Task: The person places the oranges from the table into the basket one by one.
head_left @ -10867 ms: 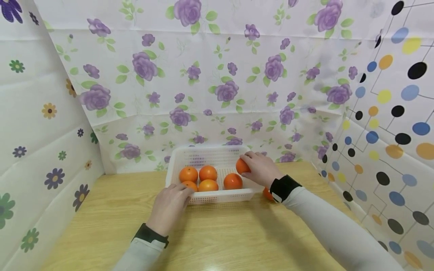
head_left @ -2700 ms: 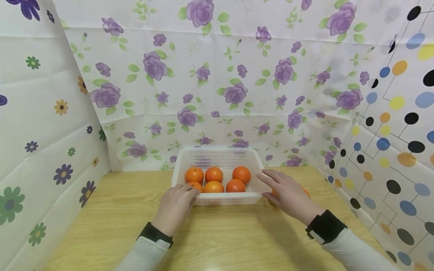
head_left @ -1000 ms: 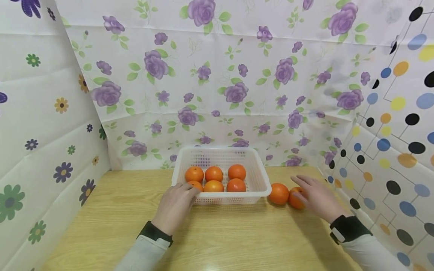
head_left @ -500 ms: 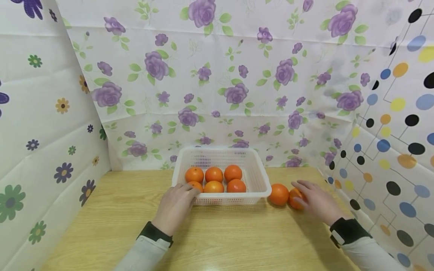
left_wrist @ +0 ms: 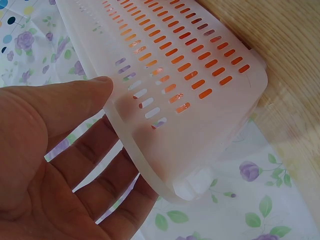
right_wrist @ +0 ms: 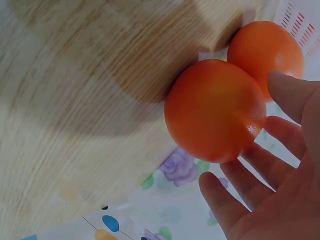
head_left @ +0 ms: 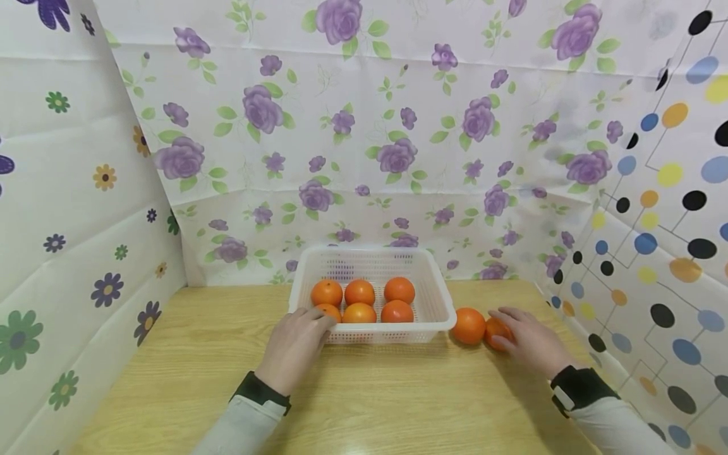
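Observation:
A white perforated plastic basket (head_left: 366, 333) holds several oranges (head_left: 359, 292). My left hand (head_left: 296, 347) pinches its near left rim. In the left wrist view, the thumb (left_wrist: 75, 102) lies on one side of the rim and the fingers (left_wrist: 107, 185) on the other. Two more oranges lie on the table right of the basket, the nearer one (head_left: 469, 326) beside its corner. My right hand (head_left: 534, 341) is at the outer orange (right_wrist: 215, 110). Its fingertips touch or nearly touch that orange, while the thumb (right_wrist: 287, 95) stands away from it, fingers loosely spread.
The wooden table (head_left: 364, 398) runs below and around the basket. A floral sheet (head_left: 341, 145) hangs behind it. Patterned sheets close off the left (head_left: 85, 221) and right (head_left: 671, 265) sides.
Earlier my right hand held an orange over the basket; that orange now lies inside, and has rolled a little. The right hand has moved right to the outer orange. My left hand stays at the rim.

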Demonstrator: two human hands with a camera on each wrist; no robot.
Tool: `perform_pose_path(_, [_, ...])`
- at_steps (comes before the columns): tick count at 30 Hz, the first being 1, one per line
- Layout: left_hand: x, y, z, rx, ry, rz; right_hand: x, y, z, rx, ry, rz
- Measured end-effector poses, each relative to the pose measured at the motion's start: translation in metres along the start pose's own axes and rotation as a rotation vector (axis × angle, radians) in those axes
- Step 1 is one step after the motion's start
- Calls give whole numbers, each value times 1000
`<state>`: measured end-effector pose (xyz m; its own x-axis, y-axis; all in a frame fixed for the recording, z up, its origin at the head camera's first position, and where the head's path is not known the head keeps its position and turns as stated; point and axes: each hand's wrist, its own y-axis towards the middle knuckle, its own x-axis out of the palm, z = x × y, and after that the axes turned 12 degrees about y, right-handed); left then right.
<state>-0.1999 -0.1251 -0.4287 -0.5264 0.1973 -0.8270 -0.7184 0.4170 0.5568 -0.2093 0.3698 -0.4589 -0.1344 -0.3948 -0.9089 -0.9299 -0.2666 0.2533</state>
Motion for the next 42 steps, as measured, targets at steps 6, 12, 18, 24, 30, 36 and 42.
perform_pose_path(6, [-1,0,0,8,7,21,3,2,1,23,-12,-19])
perform_pose_path(12, [0,1,0,9,8,26,4,3,3,25,-16,-17])
perform_pose_path(18, [2,1,0,0,7,7,8,4,9,-7,-26,14])
perform_pose_path(24, [2,0,0,1,6,7,11,5,14,-27,-28,49])
perform_pose_path(30, [2,0,0,3,4,7,13,4,14,-11,-16,46])
perform_pose_path(36, [2,0,0,-2,3,-3,10,3,12,19,9,26])
perform_pose_path(42, [0,0,0,3,0,15,8,-1,9,22,1,33])
